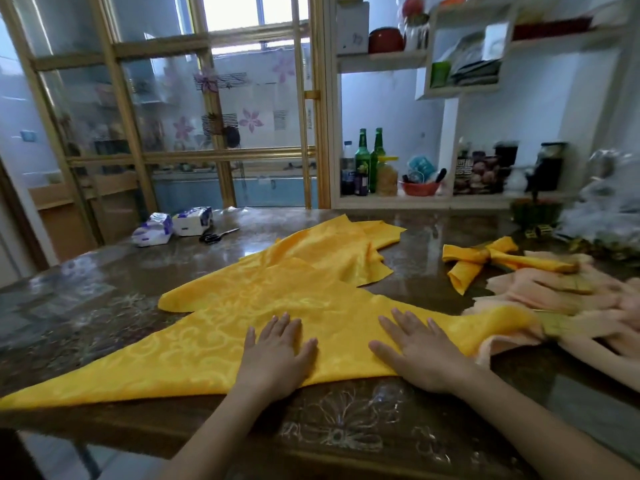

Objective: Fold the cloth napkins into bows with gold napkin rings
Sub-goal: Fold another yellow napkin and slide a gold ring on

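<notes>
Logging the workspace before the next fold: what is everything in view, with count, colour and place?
flat napkin: one, yellow, near table edge, under both hands
loose napkins: several, yellow, overlapping behind it
finished bow: one, yellow, gold ring, right of centre
peach bows: several, peach, far right, blurred
tissue packs: two, white-purple, far left
scissors: one pair, black handles, beside the packs
bottles: two, green, back shelf
table: one, dark, glossy
left hand, right hand: bare, flat on the napkin
</notes>
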Demonstrator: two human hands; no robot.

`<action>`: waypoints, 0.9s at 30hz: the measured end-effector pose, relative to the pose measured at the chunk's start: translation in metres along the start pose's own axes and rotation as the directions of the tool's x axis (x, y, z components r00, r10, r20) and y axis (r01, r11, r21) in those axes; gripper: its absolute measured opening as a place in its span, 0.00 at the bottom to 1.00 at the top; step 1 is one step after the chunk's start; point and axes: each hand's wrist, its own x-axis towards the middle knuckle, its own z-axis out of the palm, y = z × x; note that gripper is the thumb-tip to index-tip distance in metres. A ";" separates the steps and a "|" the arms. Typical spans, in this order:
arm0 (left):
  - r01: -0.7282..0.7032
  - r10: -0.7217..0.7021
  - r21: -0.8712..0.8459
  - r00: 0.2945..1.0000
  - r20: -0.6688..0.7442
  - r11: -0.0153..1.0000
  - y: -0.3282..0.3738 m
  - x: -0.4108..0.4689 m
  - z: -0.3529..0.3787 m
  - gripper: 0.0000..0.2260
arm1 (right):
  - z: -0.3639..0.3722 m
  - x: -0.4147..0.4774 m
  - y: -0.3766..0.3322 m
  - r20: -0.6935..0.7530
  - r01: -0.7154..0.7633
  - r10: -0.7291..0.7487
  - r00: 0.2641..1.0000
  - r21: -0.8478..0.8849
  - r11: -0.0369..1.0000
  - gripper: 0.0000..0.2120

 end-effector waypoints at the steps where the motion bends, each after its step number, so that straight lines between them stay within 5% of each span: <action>1: -0.002 0.002 -0.005 1.000 0.005 1.000 0.000 0.000 0.000 0.27 | -0.002 -0.004 0.008 0.012 -0.022 0.022 1.000 -0.004 1.000 0.37; 5: -0.008 0.008 -0.001 1.000 0.019 1.000 0.001 0.000 0.000 0.27 | -0.014 -0.011 0.021 0.016 -0.103 0.104 0.994 -0.061 0.993 0.37; 7: -0.008 0.008 -0.003 0.999 0.034 1.000 0.002 -0.002 0.000 0.27 | -0.020 -0.006 0.006 -0.111 -0.080 0.068 0.991 -0.103 0.991 0.34; 10: -0.014 0.016 -0.072 1.000 0.023 0.997 -0.001 0.003 -0.003 0.26 | -0.028 0.018 -0.041 -0.296 0.130 -0.109 0.949 0.053 0.990 0.28; 14: -0.013 -0.012 -0.166 0.989 -0.149 0.986 -0.022 0.012 -0.022 0.22 | -0.026 0.059 -0.096 -0.327 0.368 -0.276 0.904 0.262 0.892 0.19; 20: 0.044 -0.068 -0.122 0.977 -0.200 0.992 -0.055 0.033 -0.053 0.21 | 0.001 0.089 -0.104 -0.379 0.439 -0.353 0.855 0.169 0.883 0.18; 27: 0.149 -0.187 -0.247 0.973 -0.138 0.958 -0.057 0.126 -0.064 0.25 | -0.007 0.101 -0.094 -0.535 0.527 -0.284 0.796 0.381 0.759 0.19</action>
